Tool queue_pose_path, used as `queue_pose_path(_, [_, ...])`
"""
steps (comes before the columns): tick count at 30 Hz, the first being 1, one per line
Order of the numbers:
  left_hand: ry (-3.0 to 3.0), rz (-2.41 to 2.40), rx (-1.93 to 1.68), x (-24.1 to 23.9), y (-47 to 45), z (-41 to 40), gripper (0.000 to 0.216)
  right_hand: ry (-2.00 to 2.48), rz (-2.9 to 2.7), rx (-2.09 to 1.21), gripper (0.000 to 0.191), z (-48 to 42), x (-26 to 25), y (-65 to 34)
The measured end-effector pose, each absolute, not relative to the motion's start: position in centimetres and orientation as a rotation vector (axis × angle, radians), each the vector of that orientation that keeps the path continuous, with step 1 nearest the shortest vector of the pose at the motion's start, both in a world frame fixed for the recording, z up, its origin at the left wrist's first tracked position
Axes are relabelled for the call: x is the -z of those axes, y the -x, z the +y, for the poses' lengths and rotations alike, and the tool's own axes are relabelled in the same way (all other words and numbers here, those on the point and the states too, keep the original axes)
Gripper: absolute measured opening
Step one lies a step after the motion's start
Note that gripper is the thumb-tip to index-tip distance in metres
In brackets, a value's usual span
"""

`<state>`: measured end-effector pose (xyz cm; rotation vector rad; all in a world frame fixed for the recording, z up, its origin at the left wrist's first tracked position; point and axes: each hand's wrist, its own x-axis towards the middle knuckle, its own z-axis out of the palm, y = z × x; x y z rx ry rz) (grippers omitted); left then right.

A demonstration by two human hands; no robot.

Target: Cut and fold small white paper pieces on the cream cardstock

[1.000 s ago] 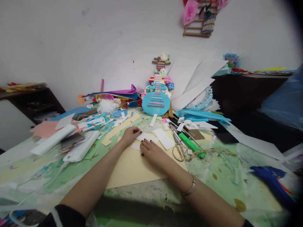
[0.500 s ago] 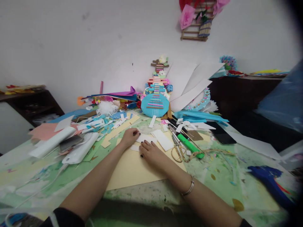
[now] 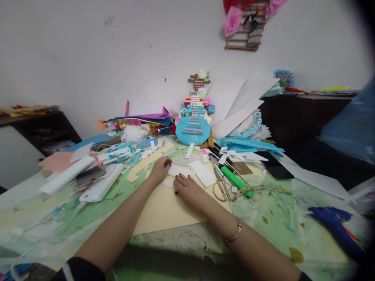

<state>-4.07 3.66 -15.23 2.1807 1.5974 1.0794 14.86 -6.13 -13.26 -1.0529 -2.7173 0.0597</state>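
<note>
Both dark sleeves (image 3: 86,269) are cut off at the bottom, and a blue plastic tool (image 3: 331,222) at right fades into shadow. A smooth cream sheet (image 3: 164,210) lies on the green, paint-spotted bench (image 3: 263,242), its sides crossed by the forearms. The right hand (image 3: 190,192) rests palm down over it, grip loosely spread, fingertips on a thin white paper strip (image 3: 181,170) lying flat between the hands and partly covered by them. The left hand (image 3: 160,170) curls at the strip's left end; whether its grip pinches the paper, I cannot tell. Beside them, a white rectangle (image 3: 202,173) lies near gold-handled scissors (image 3: 225,191), whose blades are hard to pick out among pens and a bright green tube (image 3: 236,181). Farther back stands a round-bodied blue lute model (image 3: 193,130) with pale strings; scraps heaped left of it blur together. Crinkled pink flowers (image 3: 233,21) hang on a slatted wooden rack (image 3: 241,47), cropped by the top edge.
</note>
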Motion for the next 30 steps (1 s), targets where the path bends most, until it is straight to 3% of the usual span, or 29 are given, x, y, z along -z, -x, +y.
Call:
queue_pose_path(4, [-2.216, 1.552, -1.040, 15.1, 3.9, 3.6, 0.021, 1.041, -2.710, -0.041, 0.036, -6.1, 13.5, -14.9])
queue_pose_path(12, [-2.255, 1.539, -1.004, 15.0, 3.6, 3.6, 0.010, 0.996, -2.673, 0.048, 0.036, -5.6, 14.0, -15.0])
queue_pose_path(20, [-2.209, 1.566, -1.051, 14.9, 3.7, 3.6, 0.010, 0.636, -2.129, 0.096, 0.013, -9.1, 9.1, -16.0])
queue_pose_path(24, [-2.176, 1.575, -1.061, 15.0, 3.9, 3.7, 0.011, 0.635, -2.259, 0.042, 0.021, -14.4, 7.4, -16.2])
queue_pose_path(30, [-2.187, 1.590, -1.052, 15.2, 4.1, 3.9, 0.010, 0.891, -2.730, -0.357, 0.015, -22.9, 12.2, -15.8])
